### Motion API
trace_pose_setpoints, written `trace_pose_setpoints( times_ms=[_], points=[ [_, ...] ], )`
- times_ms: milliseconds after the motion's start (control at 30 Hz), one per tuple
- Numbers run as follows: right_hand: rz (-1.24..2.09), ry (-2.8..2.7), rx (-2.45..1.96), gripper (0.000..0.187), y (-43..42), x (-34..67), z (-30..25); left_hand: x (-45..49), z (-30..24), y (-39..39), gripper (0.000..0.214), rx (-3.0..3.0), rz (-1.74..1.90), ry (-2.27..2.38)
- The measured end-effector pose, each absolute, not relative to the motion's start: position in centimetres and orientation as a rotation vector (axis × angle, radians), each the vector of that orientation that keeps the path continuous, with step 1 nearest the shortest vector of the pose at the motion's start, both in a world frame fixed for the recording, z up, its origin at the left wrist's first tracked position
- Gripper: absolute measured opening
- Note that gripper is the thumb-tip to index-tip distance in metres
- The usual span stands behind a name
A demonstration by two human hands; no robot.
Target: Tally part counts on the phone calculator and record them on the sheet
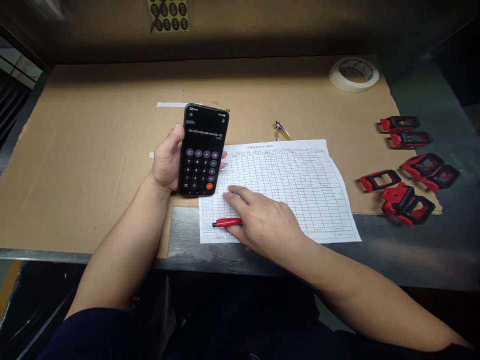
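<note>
My left hand point(167, 161) is closed around a black phone point(203, 150), held upright above the bench with a calculator screen lit. My right hand point(262, 220) rests palm down on a printed grid sheet point(300, 185), forefinger stretched out onto a row of the table. A red pen point(226, 222) is tucked under that hand, its red barrel poking out to the left over the sheet's lower left corner. The sheet lies partly on brown cardboard point(93, 160) and partly on bare metal bench top.
Several red-and-black plastic clips point(408, 170) lie scattered at the right on the cardboard edge and dark bench. A roll of white tape point(353, 73) sits far right at the back. A small metal clip point(281, 131) lies just beyond the sheet. A sticker sheet point(168, 15) hangs on the back wall.
</note>
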State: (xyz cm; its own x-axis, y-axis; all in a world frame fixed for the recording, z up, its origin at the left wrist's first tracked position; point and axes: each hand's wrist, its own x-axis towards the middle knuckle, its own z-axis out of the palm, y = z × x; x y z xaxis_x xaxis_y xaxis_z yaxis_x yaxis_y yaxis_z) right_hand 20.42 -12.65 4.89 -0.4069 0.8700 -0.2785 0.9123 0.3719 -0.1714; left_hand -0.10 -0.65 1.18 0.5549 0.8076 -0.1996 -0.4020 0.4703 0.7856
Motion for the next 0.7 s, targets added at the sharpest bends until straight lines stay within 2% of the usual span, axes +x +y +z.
trace_pose_setpoints(
  times_ms=[100,533,700],
  points=[
    [-0.469,2.416,1.629,0.057,-12.5,20.24,5.1,-0.22,1.35,-0.63,0.085,0.765,0.773,0.622],
    [-0.47,2.381,1.659,0.051,-12.23,20.22,4.8,-0.53,1.1,-0.29,0.083,0.739,0.74,0.549],
    [-0.482,2.411,1.72,0.058,-12.16,20.18,4.43,-0.74,0.89,0.04,0.078,0.74,0.722,0.536]
  ],
)
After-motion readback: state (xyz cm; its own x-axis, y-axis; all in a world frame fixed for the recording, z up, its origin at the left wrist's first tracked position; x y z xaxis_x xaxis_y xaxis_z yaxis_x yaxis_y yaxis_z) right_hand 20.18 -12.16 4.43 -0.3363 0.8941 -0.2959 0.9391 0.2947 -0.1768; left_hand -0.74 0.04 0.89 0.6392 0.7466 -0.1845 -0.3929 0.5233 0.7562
